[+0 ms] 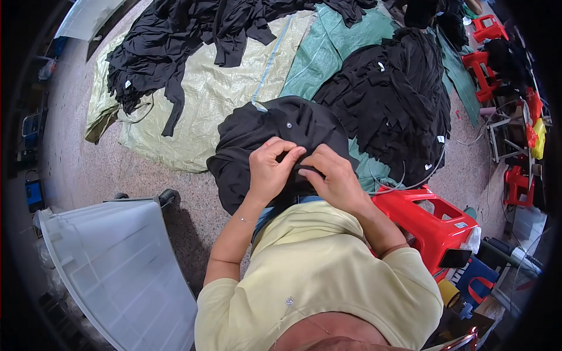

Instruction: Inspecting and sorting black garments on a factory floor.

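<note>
A black garment (252,126) lies bunched over my lap, its shape lost in folds. My left hand (272,167) is closed above it, thumb and forefinger pinching at the cloth. Close beside it on the right, my right hand (335,178) bends its fingers into the same cloth, thumb pointing toward the left hand. The fingertips of the two hands nearly meet. A small shiny round piece (288,125) shows on the fabric just beyond them. Whatever fine detail sits between the fingertips is too small to make out.
Heaps of black garments (392,93) lie ahead on a green sheet (319,52) and a pale yellow sheet (211,99). A red plastic stool (436,234) stands close on my right, a phone (455,258) near it. At my left is a wheeled white bin (117,263).
</note>
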A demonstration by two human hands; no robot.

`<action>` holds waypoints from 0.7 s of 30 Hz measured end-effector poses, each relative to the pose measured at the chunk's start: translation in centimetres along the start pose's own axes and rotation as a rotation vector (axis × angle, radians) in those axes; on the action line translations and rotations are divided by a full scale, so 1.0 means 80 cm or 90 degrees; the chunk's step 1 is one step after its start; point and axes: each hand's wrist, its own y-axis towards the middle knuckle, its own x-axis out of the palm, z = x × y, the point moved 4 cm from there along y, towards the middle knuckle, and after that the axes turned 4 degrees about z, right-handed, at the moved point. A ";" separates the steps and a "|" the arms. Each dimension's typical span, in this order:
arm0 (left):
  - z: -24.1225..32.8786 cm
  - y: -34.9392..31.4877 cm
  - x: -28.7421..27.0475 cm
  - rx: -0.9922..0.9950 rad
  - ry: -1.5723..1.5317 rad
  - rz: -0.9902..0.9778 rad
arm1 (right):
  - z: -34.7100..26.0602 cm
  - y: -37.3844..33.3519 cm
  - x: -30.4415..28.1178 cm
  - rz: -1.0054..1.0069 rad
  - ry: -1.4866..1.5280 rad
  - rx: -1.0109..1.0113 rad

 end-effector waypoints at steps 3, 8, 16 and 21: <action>-0.016 -0.013 -0.002 -0.170 -0.105 -0.157 | 0.005 -0.002 0.002 0.043 0.003 -0.002; -0.031 -0.021 -0.014 -0.329 -0.270 -0.157 | 0.004 -0.005 0.011 0.094 -0.002 -0.043; -0.034 -0.035 -0.012 -0.299 -0.174 -0.220 | 0.011 -0.011 0.017 0.072 -0.010 -0.051; -0.023 -0.042 -0.014 -0.159 -0.126 -0.175 | 0.014 -0.013 0.015 0.047 0.001 -0.068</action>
